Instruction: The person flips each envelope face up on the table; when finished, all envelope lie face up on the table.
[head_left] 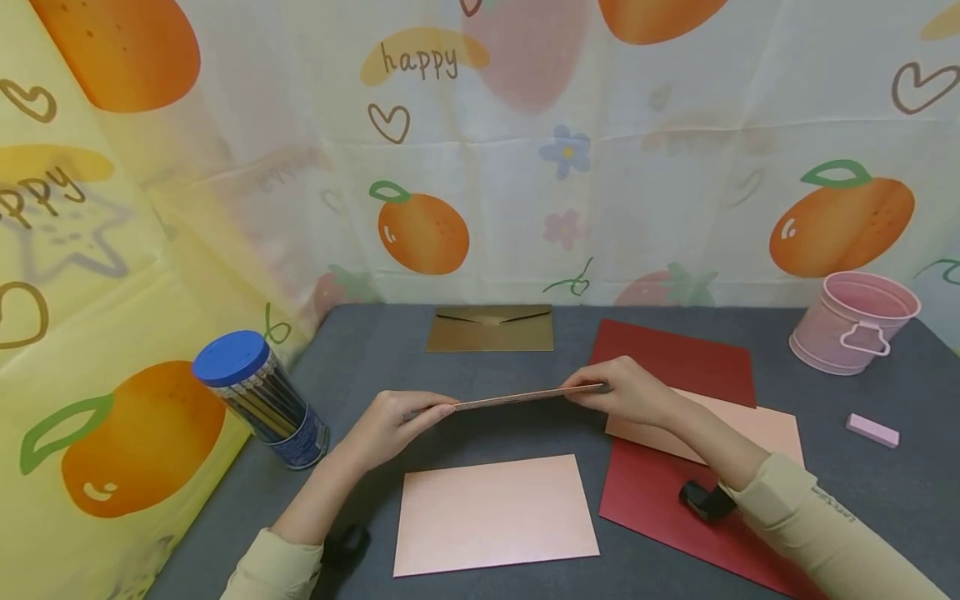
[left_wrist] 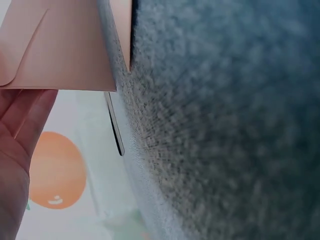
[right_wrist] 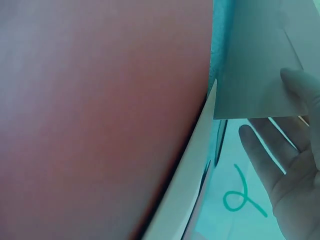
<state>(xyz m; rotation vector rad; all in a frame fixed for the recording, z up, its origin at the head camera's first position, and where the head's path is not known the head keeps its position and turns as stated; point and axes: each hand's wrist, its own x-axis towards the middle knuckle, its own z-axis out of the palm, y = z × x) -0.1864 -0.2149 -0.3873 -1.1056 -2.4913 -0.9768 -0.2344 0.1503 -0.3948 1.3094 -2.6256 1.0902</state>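
Both hands hold a pale pink envelope (head_left: 517,400) above the table, seen nearly edge-on in the head view. My left hand (head_left: 393,425) pinches its left end between thumb and fingers. At the other end, my right hand (head_left: 630,392) grips it, the thumb lying on its face in the right wrist view. A flap line shows on the envelope (left_wrist: 70,45) in the left wrist view. Below the hands, a flat pink rectangle (head_left: 497,515) lies on the table; no flap is visible on it.
A gold envelope (head_left: 490,333) lies at the back. To the right are a dark red sheet (head_left: 675,358), a pink one (head_left: 772,429) and a brighter red one (head_left: 645,500), overlapping. A pencil tub (head_left: 262,400) stands left; a pink bucket (head_left: 847,329) and pink eraser-like block (head_left: 872,431) sit right.
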